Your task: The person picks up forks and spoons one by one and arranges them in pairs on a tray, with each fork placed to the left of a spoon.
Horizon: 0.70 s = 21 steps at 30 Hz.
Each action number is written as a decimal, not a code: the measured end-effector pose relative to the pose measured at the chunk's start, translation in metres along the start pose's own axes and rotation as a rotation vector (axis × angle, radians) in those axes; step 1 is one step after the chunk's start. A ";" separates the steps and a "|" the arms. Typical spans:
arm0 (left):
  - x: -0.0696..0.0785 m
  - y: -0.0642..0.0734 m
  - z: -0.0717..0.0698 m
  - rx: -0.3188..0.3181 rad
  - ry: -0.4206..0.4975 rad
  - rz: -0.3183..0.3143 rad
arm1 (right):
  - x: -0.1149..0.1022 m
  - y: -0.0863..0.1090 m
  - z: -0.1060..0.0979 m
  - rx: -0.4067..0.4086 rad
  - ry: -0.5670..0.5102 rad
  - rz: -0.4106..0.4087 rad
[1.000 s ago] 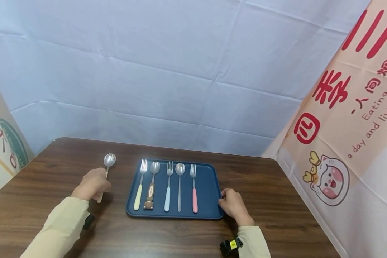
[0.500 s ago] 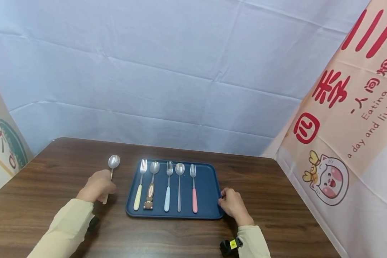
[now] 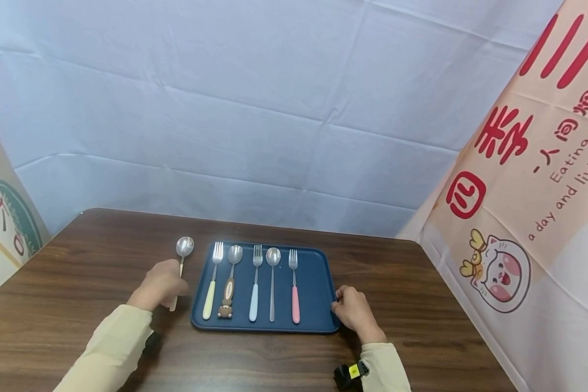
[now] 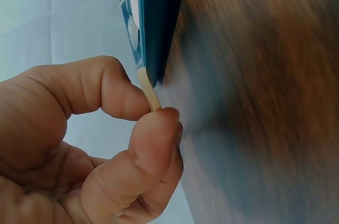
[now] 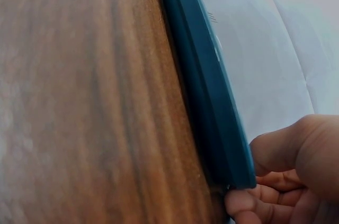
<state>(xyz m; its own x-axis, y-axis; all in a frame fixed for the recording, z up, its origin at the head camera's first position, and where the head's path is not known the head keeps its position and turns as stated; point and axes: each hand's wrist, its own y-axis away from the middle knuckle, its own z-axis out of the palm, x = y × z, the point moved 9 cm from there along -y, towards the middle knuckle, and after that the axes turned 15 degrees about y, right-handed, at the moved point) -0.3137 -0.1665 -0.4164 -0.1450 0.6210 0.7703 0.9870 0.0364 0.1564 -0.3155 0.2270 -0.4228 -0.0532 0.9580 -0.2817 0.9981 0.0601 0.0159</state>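
My left hand (image 3: 163,285) pinches the pale, slim handle of a metal spoon (image 3: 184,246) between thumb and fingers, just left of the tray. In the left wrist view the spoon's handle (image 4: 149,91) runs out between the fingertips, and its bowl is out of sight. At the right edge of the dark blue tray (image 3: 317,291), my right hand (image 3: 356,313) holds the rim near the front corner. Its thumb (image 5: 275,152) lies against the rim, with curled fingers lower at the corner in the right wrist view.
On the tray lie a yellow-handled fork (image 3: 210,296), a brown bear-handled spoon (image 3: 227,294), a light-blue-handled fork (image 3: 254,299), a plain metal spoon (image 3: 273,288) and a pink-handled fork (image 3: 295,302). A dark wooden table (image 3: 235,362) carries everything. White cloth (image 3: 235,109) hangs behind.
My left hand has carried the spoon steadily rightward, closer to the tray's left edge. The right hand, the tray and the cutlery on it have stayed put.
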 end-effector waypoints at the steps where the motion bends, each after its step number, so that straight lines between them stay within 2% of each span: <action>1: 0.001 0.000 0.001 0.001 0.006 -0.002 | 0.000 0.000 0.000 -0.001 0.000 0.001; 11: 0.015 0.000 0.007 0.009 0.012 0.012 | 0.000 0.000 0.000 0.006 0.002 0.002; 21: 0.029 -0.001 0.020 0.003 0.019 -0.003 | -0.001 0.000 0.000 0.015 -0.008 -0.010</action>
<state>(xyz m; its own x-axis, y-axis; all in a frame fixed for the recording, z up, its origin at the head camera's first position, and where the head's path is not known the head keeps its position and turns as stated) -0.3170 -0.1333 -0.4067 -0.1489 0.6058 0.7815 0.9868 0.0404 0.1567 -0.3154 0.2262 -0.4227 -0.0631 0.9552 -0.2890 0.9978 0.0656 -0.0013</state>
